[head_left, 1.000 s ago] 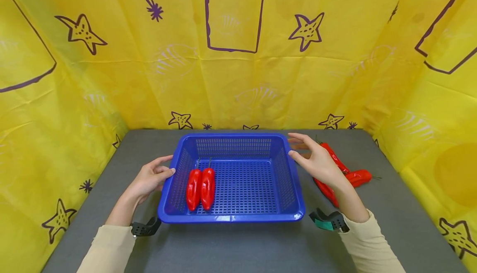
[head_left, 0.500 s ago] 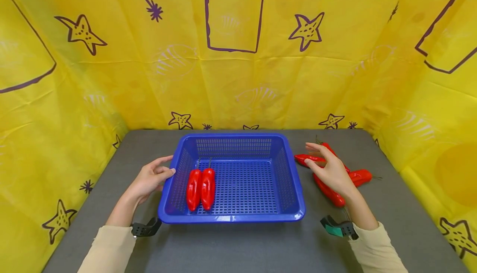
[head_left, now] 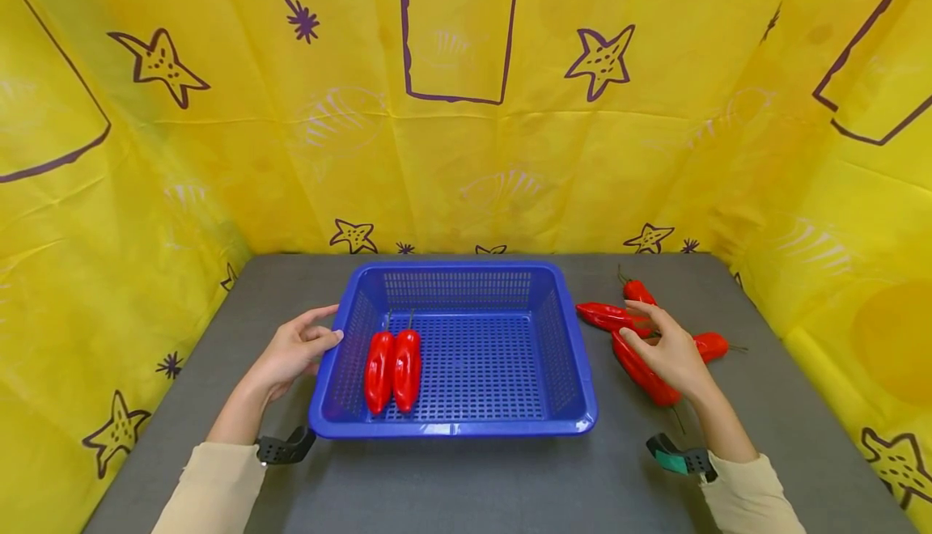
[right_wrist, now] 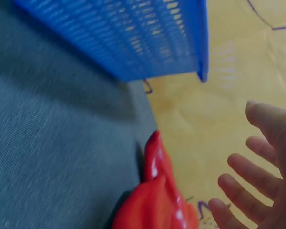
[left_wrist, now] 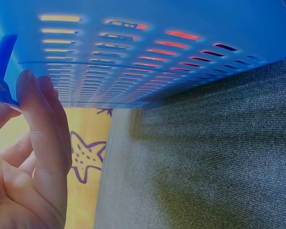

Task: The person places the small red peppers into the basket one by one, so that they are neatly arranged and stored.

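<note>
A blue perforated plastic basket (head_left: 451,428) sits mid-table, two red chili peppers (head_left: 392,372) side by side in its left part. My left hand (head_left: 294,348) holds the basket's left rim, thumb on top; in the left wrist view its fingers (left_wrist: 43,124) reach under the lip. To the right, several more red peppers (head_left: 644,374) lie in a loose pile. Over that pile hovers my right hand (head_left: 671,353), fingers spread and nothing in its grasp, partly hiding the peppers. The right wrist view has the hand (right_wrist: 271,167) apart from a red pepper (right_wrist: 156,164).
A grey cloth-covered table (head_left: 451,485) carries everything. Yellow printed curtains (head_left: 466,178) hang behind it and on both sides. Each wrist wears a black strap (head_left: 684,459).
My right hand has moved from beside the basket's right rim rightward and toward me, over the pile, uncovering more peppers. The left hand and basket stay in place.
</note>
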`<state>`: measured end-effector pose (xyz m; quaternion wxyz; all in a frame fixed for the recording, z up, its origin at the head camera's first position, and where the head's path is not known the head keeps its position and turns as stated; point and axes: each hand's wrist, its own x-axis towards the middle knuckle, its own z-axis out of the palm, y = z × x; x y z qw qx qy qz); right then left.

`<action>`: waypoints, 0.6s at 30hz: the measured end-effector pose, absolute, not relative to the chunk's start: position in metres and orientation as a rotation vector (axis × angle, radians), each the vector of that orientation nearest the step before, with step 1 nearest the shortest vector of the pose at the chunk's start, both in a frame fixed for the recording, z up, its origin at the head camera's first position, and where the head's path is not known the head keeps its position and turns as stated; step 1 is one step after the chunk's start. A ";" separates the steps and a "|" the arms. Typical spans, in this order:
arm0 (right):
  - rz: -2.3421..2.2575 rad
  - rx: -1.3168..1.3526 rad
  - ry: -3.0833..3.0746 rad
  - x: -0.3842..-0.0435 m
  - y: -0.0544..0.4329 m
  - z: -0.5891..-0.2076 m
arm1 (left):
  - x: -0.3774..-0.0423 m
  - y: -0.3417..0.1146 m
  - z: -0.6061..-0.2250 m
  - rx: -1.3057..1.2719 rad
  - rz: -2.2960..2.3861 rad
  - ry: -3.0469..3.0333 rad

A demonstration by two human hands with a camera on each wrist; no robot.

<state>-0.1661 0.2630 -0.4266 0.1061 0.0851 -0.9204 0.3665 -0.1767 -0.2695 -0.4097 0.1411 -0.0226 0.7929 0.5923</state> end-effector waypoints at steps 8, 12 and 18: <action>0.976 0.210 -2.746 -0.159 0.277 -0.444 | -0.176 -0.268 -0.408 -0.059 1.709 2.296; 0.899 0.188 -2.737 -0.156 0.282 -0.451 | -0.176 -0.268 -0.408 -0.064 1.706 2.298; 0.883 0.192 -2.732 -0.151 0.288 -0.460 | -0.176 -0.269 -0.409 -0.073 1.704 2.301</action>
